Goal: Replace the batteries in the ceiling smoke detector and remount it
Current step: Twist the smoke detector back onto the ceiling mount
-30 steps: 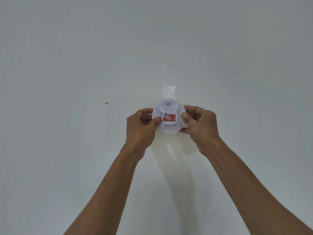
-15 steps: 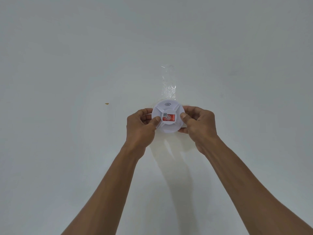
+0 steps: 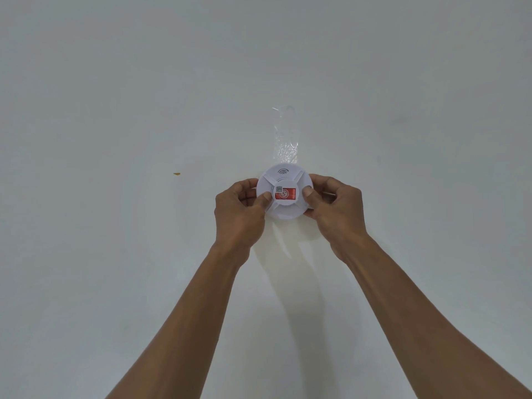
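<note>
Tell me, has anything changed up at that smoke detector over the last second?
Hardly anything. The left hand and right hand still grip the smoke detector from both sides, thumbs on its face, and it stays against the ceiling. Its red label has not visibly turned. The strip of clear tape above it and the small yellow speck on the left are where they were.

A: What colour is the detector [image 3: 283,194]?
B: White, with a grey wave mark near the top and a red label [image 3: 285,193] at its centre, a small black-and-white code square at the label's left.
A: And the ceiling [image 3: 144,96]?
B: Pale grey-white, with one small yellow-orange speck [image 3: 176,173] and a glossy clear tape strip [image 3: 285,136].
</note>
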